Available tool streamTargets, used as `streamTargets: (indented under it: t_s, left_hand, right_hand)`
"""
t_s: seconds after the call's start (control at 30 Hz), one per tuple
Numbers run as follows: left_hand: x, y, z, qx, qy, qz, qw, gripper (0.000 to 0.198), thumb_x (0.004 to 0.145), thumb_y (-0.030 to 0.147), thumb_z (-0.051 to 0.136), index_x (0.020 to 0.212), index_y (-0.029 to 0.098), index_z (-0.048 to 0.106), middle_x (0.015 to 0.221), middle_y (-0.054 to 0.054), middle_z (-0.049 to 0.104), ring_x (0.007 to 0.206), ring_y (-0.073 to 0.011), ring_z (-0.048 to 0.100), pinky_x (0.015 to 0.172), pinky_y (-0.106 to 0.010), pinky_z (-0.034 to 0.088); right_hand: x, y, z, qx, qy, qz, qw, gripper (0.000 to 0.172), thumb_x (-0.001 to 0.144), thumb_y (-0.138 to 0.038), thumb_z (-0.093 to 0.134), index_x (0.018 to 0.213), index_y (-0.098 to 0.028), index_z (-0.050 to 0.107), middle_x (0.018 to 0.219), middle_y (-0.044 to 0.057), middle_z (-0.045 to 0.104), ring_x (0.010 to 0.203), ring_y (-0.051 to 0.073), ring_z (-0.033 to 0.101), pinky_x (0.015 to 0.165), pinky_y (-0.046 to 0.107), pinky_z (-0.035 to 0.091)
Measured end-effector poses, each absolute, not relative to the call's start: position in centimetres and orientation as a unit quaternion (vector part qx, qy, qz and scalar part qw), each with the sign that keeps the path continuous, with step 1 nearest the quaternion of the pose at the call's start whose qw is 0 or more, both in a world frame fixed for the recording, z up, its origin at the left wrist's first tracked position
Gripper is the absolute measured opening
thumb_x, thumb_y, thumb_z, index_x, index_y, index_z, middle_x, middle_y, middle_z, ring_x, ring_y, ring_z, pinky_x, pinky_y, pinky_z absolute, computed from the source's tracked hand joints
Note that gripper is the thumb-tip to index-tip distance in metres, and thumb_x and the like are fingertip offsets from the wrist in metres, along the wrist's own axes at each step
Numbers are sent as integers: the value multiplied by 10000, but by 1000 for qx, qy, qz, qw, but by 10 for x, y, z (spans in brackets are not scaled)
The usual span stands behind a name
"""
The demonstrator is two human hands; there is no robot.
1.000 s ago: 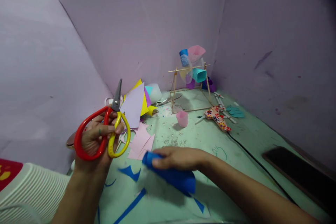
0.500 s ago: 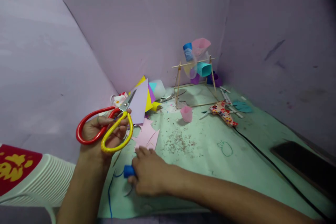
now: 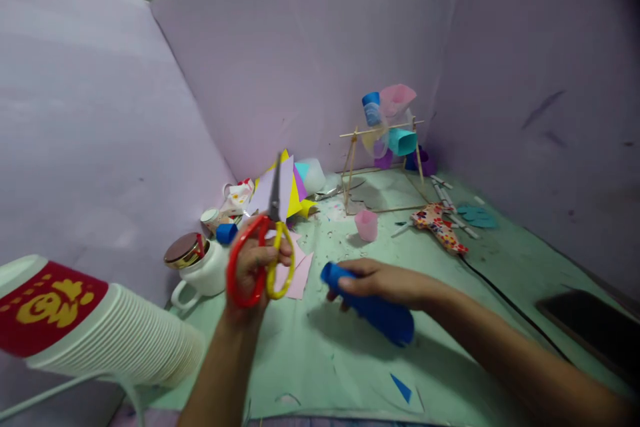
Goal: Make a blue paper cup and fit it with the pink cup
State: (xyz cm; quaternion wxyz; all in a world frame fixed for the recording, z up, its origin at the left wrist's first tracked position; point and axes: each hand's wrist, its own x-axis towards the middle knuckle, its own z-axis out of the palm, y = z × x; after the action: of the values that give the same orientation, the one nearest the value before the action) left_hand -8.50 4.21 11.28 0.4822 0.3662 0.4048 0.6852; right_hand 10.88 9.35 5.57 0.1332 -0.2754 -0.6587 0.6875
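My left hand (image 3: 255, 267) grips a pair of scissors (image 3: 265, 253) with one red and one yellow handle, its closed blades pointing up. My right hand (image 3: 380, 280) lies over a rolled piece of blue paper (image 3: 373, 307) and holds it just above the green table (image 3: 450, 347), a little right of the scissors. A small blue paper scrap (image 3: 401, 387) lies on the table near the front edge.
A stack of white paper cups (image 3: 105, 333) lies at the front left. A white pot with a gold lid (image 3: 197, 263) stands behind it, next to coloured paper sheets (image 3: 280, 193). Farther back stand a stick frame with paper cups (image 3: 387, 133), a pink cup (image 3: 367, 225) and a patterned glue gun (image 3: 440, 227). A dark phone (image 3: 595, 327) lies at the right.
My right hand has lifted and moved right with the blue paper roll. My left hand brought the scissors right and turned the blades upright. The view has shifted left.
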Motion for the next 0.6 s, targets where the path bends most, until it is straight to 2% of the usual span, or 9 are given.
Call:
streamTargets:
  t_s: [0.07, 0.13, 0.2, 0.27, 0.33, 0.4, 0.47, 0.53, 0.6]
  left_hand:
    - [-71, 54, 92, 321, 406, 663, 540, 202, 484, 116, 553, 678, 157, 592, 560, 0, 587, 453, -96, 531, 402, -178, 420]
    - [-58, 66, 73, 306, 408, 657, 555, 222, 455, 109, 526, 667, 165, 561, 554, 19, 548, 456, -84, 515, 409, -171, 408]
    - [-48, 74, 58, 302, 410, 649, 566, 182, 448, 119, 516, 623, 169, 513, 558, 24, 528, 476, -83, 519, 437, -178, 420]
    - [-42, 74, 48, 311, 410, 630, 581, 150, 454, 135, 506, 598, 170, 484, 534, 21, 532, 457, -82, 511, 447, -187, 421]
    - [-38, 68, 43, 335, 410, 596, 603, 153, 458, 142, 510, 610, 160, 504, 511, 2, 566, 425, -96, 513, 435, -208, 415]
    - [-36, 60, 42, 365, 410, 563, 618, 255, 453, 121, 532, 705, 138, 568, 495, -1, 595, 397, -115, 521, 414, -219, 401]
    - [-35, 56, 40, 385, 415, 538, 624, 459, 456, 78, 569, 912, 118, 605, 508, 19, 617, 386, -122, 531, 409, -222, 410]
    - [-32, 57, 36, 413, 470, 511, 590, 467, 461, 81, 628, 924, 128, 600, 583, 28, 635, 384, -117, 532, 392, -225, 407]
    - [-30, 61, 29, 440, 542, 479, 531, 382, 532, 175, 683, 900, 141, 584, 620, 30, 632, 382, -101, 515, 382, -217, 381]
  right_hand:
    - [126, 108, 41, -307, -528, 761, 218, 345, 741, -445, 624, 925, -154, 612, 939, 111, 663, 707, 189, 627, 650, 326, 488]
    - [135, 114, 30, -359, -391, 775, 343, 304, 773, -435, 596, 931, -175, 616, 920, 96, 670, 677, 181, 624, 647, 332, 501]
    - [138, 115, 24, -395, -301, 770, 401, 302, 813, -442, 545, 936, -179, 629, 969, 106, 672, 703, 190, 628, 629, 329, 512]
    - [138, 113, 24, -388, -280, 775, 413, 295, 839, -409, 519, 972, -176, 642, 1112, 114, 642, 849, 216, 633, 622, 309, 525]
    - [138, 110, 27, -339, -295, 792, 414, 276, 846, -345, 514, 1030, -184, 642, 1255, 95, 575, 1043, 237, 584, 629, 289, 538]
    - [137, 107, 29, -281, -312, 812, 405, 292, 832, -333, 527, 1050, -179, 646, 1297, 95, 546, 1133, 260, 536, 618, 283, 547]
    - [137, 105, 27, -237, -335, 824, 392, 331, 786, -362, 586, 1032, -154, 660, 1255, 125, 571, 1119, 284, 545, 598, 278, 547]
    - [137, 105, 23, -213, -363, 817, 394, 384, 751, -387, 628, 1049, -147, 660, 1198, 139, 599, 1071, 290, 571, 588, 276, 540]
    - [140, 107, 19, -225, -380, 802, 401, 460, 752, -422, 628, 1129, -159, 629, 1135, 139, 622, 1002, 270, 600, 597, 277, 530]
